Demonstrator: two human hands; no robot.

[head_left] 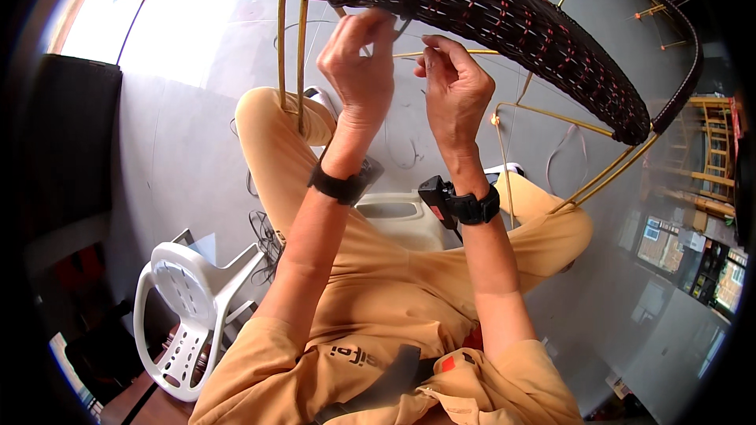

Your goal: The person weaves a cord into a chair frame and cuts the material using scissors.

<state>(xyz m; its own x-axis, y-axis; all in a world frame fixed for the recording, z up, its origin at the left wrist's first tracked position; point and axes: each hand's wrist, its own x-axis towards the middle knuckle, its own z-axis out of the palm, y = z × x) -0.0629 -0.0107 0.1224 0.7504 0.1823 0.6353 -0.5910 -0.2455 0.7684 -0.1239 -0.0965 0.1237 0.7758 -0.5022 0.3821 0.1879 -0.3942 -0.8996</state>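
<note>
A dark brown woven wicker panel [488, 24] with reddish flecks curves across the top, fixed to a gold metal frame [304, 39]. My left hand [358, 63] is raised to the panel's lower left edge, its fingers pinched together and partly blurred. Beside those fingertips a short dark strand [404, 29] hangs from the weave; whether they grip it cannot be made out. Just right of it and slightly lower is my right hand [458, 90], its fingers curled in toward the thumb. Anything between them is too small to see.
The frame's gold legs stand between and against my knees. A white plastic chair [185, 299] is at the lower left, near tangled dark wire [266, 240]. Loose strips [563, 149] lie on the grey floor [197, 134]. More gold frames [713, 149] stand far right.
</note>
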